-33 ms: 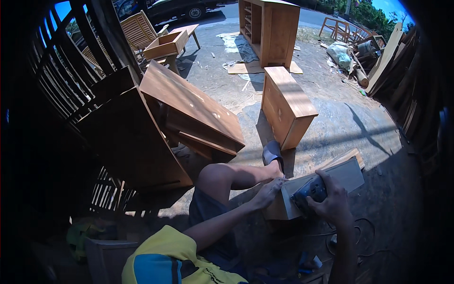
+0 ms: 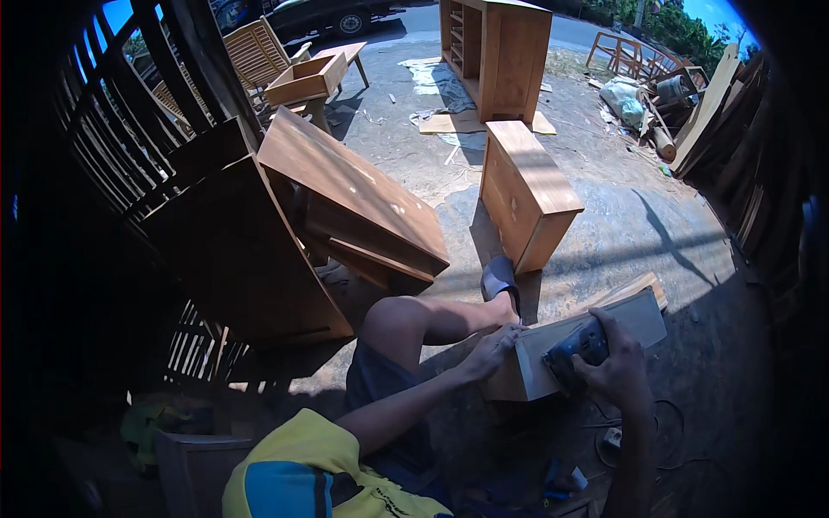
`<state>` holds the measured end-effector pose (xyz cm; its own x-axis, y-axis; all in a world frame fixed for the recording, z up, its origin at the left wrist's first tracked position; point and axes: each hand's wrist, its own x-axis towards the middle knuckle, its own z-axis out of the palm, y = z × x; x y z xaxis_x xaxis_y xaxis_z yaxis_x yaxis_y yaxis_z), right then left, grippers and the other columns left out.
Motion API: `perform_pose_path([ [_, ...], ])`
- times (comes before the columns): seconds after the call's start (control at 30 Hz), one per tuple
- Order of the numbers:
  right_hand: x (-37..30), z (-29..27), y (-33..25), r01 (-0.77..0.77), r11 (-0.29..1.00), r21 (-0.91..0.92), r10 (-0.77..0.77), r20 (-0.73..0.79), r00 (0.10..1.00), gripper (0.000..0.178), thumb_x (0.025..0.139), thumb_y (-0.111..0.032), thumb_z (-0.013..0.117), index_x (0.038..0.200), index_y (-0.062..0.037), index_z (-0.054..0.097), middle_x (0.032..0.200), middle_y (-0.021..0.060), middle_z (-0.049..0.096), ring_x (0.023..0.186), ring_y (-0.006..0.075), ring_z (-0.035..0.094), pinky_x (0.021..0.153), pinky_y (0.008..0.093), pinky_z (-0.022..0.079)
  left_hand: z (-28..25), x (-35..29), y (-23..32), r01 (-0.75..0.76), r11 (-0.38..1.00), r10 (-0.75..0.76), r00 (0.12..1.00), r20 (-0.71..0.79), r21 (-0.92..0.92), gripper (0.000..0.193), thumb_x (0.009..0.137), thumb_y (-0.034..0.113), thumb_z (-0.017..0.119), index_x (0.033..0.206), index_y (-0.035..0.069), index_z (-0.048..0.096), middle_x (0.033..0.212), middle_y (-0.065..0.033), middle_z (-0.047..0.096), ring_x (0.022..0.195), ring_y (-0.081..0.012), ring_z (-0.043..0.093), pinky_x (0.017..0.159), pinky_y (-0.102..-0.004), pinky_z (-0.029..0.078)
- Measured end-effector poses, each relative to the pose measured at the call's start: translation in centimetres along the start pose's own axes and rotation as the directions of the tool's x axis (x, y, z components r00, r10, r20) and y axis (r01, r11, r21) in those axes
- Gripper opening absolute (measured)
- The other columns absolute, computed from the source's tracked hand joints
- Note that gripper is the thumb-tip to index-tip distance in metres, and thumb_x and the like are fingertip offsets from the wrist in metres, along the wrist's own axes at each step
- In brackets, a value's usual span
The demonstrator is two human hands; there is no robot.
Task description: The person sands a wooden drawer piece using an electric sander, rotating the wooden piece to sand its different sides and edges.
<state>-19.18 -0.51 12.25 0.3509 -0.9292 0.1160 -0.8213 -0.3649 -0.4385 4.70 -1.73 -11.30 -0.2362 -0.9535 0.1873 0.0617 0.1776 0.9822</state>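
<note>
A pale box-shaped wooden piece, like a drawer, (image 2: 540, 374) lies tilted in front of me on the right, its long flat face turned up toward me. My right hand (image 2: 622, 367) wraps round a dark electric sander (image 2: 577, 352), which rests against that face. At the left end, my left hand (image 2: 492, 354) is closed on the upper corner of the piece; its fingertips are partly hidden. A cord (image 2: 669, 427) loops on the ground below my right forearm.
My bent leg and slippered foot (image 2: 498, 278) are beside a small wooden cabinet (image 2: 522, 203). Large brown panels (image 2: 354, 190) lean at left. Farther off stand an open-shelved cabinet (image 2: 514, 65) and a drawer (image 2: 306, 79) on a table. Planks (image 2: 708, 108) and scrap line the right side.
The sander and my right hand have shifted a little to the right along the wooden piece. My left hand stays at its corner.
</note>
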Motion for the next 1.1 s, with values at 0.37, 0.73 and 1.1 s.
perform_pose_path([
  [0.37,3.0,-7.0,19.6,-0.465,0.885,0.015,0.444,-0.327,0.834,0.074,0.081,-0.021,0.081,0.15,-0.0129,0.056,0.113,0.0276,0.073,0.106,0.0408,0.075,0.093,0.0493,0.058,0.7,0.1,1.5,0.118,0.987,-0.124,0.991,0.055,0.105,0.057,0.105,0.043,0.069,0.146,0.006,0.055,0.134,-0.0188,0.068,0.132,-0.0289,0.064,0.114,-0.0427,0.048],
  [0.73,-0.9,-0.6,1.4,-0.045,0.999,-0.021,0.044,-0.045,0.998,0.077,0.079,-0.023,0.085,0.15,-0.0153,0.057,0.11,0.0245,0.071,0.103,0.0447,0.073,0.09,0.0523,0.059,1.1,-0.3,1.0,0.06,0.996,-0.064,0.995,0.075,0.059,0.046,0.111,0.034,0.059,0.145,0.003,0.056,0.128,-0.0182,0.068,0.125,-0.0259,0.064,0.111,-0.042,0.047],
  [1.1,3.6,-8.6,19.3,-0.564,0.817,-0.121,0.537,-0.199,0.82,0.085,0.077,-0.045,0.086,0.153,-0.0224,0.055,0.13,0.0229,0.075,0.12,0.0418,0.073,0.102,0.0479,0.058,0.4,0.3,2.3,0.127,0.99,-0.123,0.991,0.056,-0.063,0.045,0.109,0.03,0.054,0.142,-0.001,0.057,0.135,-0.016,0.065,0.128,-0.0228,0.06,0.113,-0.0378,0.044],
])
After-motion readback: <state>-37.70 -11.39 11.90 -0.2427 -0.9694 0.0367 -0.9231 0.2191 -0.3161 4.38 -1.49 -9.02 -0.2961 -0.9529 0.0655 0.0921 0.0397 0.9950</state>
